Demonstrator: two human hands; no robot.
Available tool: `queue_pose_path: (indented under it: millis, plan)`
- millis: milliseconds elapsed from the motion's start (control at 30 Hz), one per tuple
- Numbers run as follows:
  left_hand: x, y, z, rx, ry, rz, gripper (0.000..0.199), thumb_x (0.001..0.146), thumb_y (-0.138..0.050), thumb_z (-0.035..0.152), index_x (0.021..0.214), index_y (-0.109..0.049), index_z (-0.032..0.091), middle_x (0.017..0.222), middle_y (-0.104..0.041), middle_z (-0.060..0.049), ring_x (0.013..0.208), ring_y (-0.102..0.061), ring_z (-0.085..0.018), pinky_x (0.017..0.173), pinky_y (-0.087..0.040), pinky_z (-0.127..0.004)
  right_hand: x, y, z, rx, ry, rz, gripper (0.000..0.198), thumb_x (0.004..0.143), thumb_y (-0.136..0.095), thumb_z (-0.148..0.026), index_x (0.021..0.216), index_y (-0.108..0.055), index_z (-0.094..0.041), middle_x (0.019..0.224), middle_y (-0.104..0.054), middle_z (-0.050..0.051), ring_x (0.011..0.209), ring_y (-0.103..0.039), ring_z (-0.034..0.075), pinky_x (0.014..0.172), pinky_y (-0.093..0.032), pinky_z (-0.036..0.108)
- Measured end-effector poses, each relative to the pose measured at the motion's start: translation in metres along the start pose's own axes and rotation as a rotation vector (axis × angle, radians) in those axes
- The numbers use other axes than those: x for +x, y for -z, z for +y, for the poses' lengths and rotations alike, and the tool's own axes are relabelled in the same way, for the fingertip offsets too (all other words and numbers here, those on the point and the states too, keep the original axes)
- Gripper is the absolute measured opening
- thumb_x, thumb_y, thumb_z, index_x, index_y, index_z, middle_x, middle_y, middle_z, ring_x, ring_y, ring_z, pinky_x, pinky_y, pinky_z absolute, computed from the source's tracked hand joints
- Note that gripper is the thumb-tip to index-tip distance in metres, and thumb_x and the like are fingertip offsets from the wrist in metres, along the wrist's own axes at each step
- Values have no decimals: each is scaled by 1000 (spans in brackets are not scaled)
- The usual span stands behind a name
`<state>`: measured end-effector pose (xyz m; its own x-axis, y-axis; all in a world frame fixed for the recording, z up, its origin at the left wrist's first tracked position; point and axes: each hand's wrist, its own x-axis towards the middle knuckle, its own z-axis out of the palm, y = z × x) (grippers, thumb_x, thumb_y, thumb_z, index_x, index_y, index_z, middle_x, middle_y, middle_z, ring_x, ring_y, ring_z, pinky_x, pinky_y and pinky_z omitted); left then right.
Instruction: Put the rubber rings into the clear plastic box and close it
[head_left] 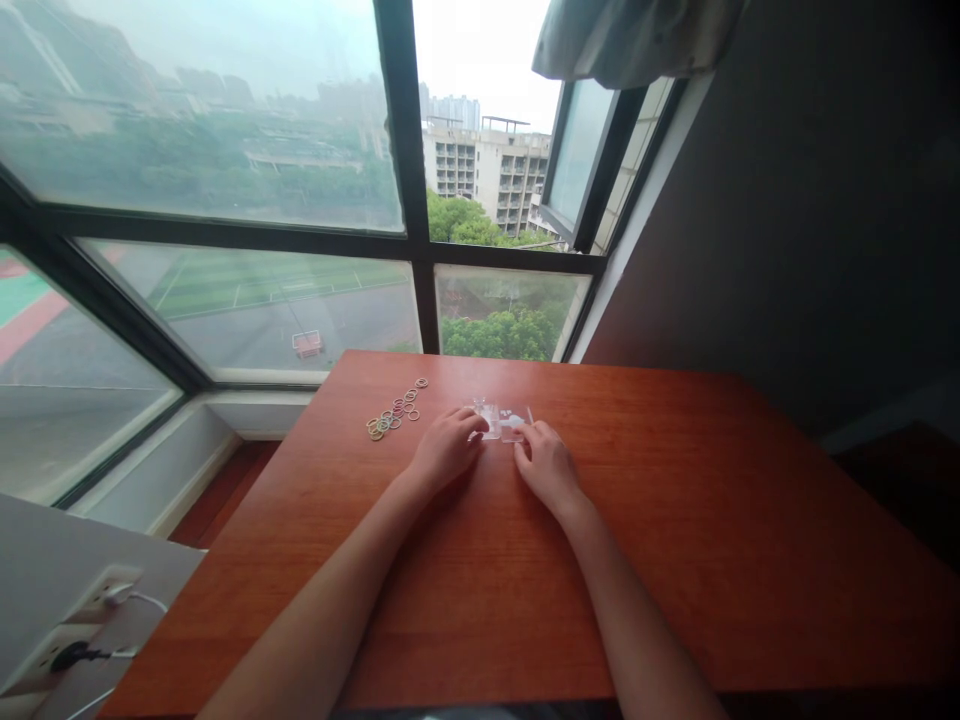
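Touching a clear box (492, 424), fingers (466, 420) curled, grip unclear, reddish wooden table (480, 570), windows (225, 130) beyond

The desk (465, 570) has a flat, reddish-brown top with visible wood grain and a slight sheen near the far edge. On the far left portion lies a loose group of thin rings (395, 410), several overlapping, running diagonally toward the far edge. To their right, well apart, sits a clear plastic item (491, 424); its exact form is too small to determine.
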<state>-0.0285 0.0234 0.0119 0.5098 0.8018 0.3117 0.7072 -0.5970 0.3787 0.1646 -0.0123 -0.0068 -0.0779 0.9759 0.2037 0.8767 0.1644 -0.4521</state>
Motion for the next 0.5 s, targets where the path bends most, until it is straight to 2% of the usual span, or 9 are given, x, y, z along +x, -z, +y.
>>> queue_pose_path:
  millis: [100,167,233,300,400,500]
  plan:
    - [4,8,-13,40,-6,60,22,85,-54,24,103,-66,23,111,-63,-7,104,-56,-22,95,-42,-35,0,-1,1,12,4,-13,25,87,-49,-19,107,-63,-23,101,-60,7,94,-56,19,84,-42,27]
    - [5,18,-32,124,113,159,30,87,-53,30,113,-63,23,122,-60,-8,113,-52,-25,102,-37,-41,0,-1,0,21,3,-14,25,86,-49,-18,107,-63,-22,101,-60,6,92,-56,19,82,-42,26]
    - [4,26,-54,220,228,188,38,88,-51,36,123,-59,23,136,-52,-10,125,-43,-30,105,-31,-48,0,0,0,22,4,-16,24,86,-49,-18,104,-63,-22,98,-60,6,89,-56,18,80,-42,26]
    - [1,29,-73,274,295,115,42,89,-48,40,127,-56,25,146,-42,-9,131,-37,-34,106,-28,-54,0,0,0,23,11,-18,22,85,-49,-18,102,-64,-23,97,-59,5,87,-56,17,78,-42,26]
    - [-3,27,-86,285,353,-40,43,89,-45,46,127,-55,28,147,-42,-5,134,-34,-36,107,-22,-60,-1,-1,1,29,15,-17,22,85,-49,-17,101,-63,-23,97,-60,5,87,-56,17,78,-41,25]
    - [-8,26,-87,269,363,-18,39,91,-42,44,122,-59,29,141,-50,-4,131,-39,-31,109,-20,-57,0,-1,2,37,13,-18,24,85,-50,-16,103,-63,-23,96,-60,4,87,-56,17,77,-41,25]
